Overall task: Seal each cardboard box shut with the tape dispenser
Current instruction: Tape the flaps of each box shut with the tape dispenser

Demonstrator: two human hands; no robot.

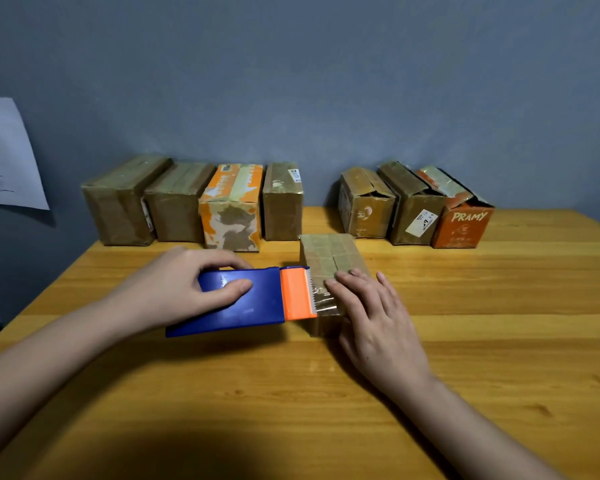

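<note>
left grip (201, 289) clamped round blue tape dispenser (238, 301), right hand (371, 317) flat (fingers spread) on box (329, 265) near edge

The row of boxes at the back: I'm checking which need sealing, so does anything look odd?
Yes. The three right-hand cardboard boxes, including the orange PRAMY box, have flaps lifted ajar; the four left-hand boxes look taped flat.

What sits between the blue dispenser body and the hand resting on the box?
In the head view, the dispenser's orange head with its toothed blade, then clear tape, reach the right hand.
</note>
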